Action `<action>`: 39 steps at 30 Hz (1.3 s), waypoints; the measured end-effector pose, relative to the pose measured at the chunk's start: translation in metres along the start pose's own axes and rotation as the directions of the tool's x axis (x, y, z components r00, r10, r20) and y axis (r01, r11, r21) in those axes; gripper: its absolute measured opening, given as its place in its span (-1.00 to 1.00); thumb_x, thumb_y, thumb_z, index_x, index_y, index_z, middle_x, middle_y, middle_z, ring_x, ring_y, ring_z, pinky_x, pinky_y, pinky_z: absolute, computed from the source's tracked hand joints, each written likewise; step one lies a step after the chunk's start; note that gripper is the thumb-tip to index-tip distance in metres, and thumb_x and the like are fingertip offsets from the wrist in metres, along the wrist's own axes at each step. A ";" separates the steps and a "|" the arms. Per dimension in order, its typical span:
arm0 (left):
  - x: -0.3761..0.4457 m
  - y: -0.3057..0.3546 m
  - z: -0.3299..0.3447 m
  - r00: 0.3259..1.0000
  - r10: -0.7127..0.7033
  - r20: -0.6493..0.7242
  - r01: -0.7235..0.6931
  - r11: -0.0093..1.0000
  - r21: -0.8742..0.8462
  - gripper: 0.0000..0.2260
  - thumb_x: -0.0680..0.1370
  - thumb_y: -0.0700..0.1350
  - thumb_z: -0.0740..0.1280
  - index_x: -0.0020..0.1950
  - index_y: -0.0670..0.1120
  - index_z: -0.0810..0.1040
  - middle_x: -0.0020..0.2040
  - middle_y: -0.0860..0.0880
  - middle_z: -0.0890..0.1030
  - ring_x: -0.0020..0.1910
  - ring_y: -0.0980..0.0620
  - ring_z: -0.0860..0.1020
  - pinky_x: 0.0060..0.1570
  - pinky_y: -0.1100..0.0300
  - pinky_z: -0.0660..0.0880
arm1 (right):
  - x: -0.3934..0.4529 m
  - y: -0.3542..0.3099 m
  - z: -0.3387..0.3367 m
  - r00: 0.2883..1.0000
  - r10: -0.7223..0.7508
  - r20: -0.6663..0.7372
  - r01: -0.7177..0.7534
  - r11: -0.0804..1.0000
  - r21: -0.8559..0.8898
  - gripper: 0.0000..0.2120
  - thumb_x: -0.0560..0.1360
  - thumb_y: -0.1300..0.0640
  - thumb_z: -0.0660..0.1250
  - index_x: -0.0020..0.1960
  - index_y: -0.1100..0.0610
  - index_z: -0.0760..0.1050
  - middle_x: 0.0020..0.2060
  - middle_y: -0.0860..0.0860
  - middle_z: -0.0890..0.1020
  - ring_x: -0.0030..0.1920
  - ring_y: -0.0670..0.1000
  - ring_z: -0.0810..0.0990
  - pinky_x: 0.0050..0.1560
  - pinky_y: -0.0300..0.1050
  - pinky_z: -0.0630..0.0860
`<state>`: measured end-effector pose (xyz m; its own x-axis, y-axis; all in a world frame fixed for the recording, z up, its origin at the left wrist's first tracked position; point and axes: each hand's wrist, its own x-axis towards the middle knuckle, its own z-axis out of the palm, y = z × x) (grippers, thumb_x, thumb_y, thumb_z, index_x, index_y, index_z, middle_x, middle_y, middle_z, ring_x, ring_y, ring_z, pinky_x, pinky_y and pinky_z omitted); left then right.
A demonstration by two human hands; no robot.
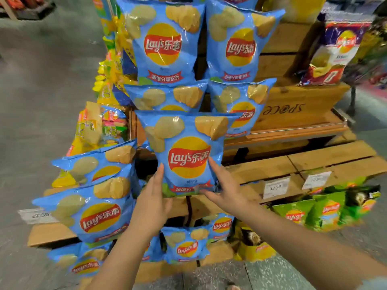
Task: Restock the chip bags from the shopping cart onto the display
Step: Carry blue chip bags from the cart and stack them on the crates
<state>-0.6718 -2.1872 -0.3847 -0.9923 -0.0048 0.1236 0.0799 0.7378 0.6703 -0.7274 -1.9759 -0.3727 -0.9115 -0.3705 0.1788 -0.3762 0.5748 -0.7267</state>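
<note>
A blue Lay's chip bag [186, 151] stands upright on the middle step of the tiered wooden display [326, 158]. My left hand [154, 197] touches its lower left edge with fingers straight and apart. My right hand [225, 189] rests against its lower right edge, fingers spread, thumb under the bottom seam. Neither hand is closed around the bag. Two rows of matching blue bags [165, 42] stand behind and above it. More blue bags [94, 210] lean at the left and lie on the lowest step [185, 244]. No shopping cart is in view.
Yellow and green chip bags [104, 126] fill the display's left side. Green bags [322, 212] sit low at the right. White price tags [275, 187] hang on the step's front. A wooden crate [293, 109] and a purple bag [335, 53] are at upper right. Grey floor surrounds the display.
</note>
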 end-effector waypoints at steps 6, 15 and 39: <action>0.015 -0.053 0.033 0.994 -0.075 0.078 0.076 0.997 -0.010 -0.14 0.54 -0.13 0.34 0.34 0.32 -0.36 0.50 -0.04 0.20 0.23 -0.10 0.46 -0.04 0.10 0.48 | 0.016 0.049 0.054 0.999 0.006 0.040 -0.002 0.996 -0.089 -0.22 0.47 -0.21 0.24 0.45 -0.40 -0.24 0.41 0.18 0.33 0.39 0.09 0.30 0.26 0.09 0.41; 0.038 -0.109 0.064 0.965 -0.221 0.140 0.222 0.975 0.015 -0.08 0.53 -0.08 0.35 0.33 0.33 -0.45 0.48 -0.07 0.24 0.23 -0.05 0.48 -0.07 0.12 0.52 | 0.053 0.093 0.106 0.965 0.059 0.254 0.013 0.962 -0.273 -0.07 0.48 0.09 0.42 0.46 -0.31 -0.23 0.48 0.27 0.16 0.45 0.29 0.23 0.35 0.20 0.35; -0.004 0.163 0.002 0.967 0.145 0.210 -0.135 0.989 -0.061 -0.56 0.57 0.06 0.25 0.44 0.17 0.26 0.41 0.27 0.14 0.39 0.30 0.14 0.33 0.33 0.16 | -0.076 -0.038 -0.106 0.983 0.121 0.139 -0.132 0.989 0.068 -0.55 0.61 0.01 0.18 0.45 -0.17 0.13 0.38 -0.41 0.08 0.41 -0.43 -0.09 0.37 -0.46 -0.05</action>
<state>-0.6553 -2.0656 -0.2779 -0.9676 0.2444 0.0630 0.2191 0.6894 0.6905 -0.6616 -1.8925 -0.2884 -0.9183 -0.3959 -0.0048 -0.2405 0.5673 -0.7876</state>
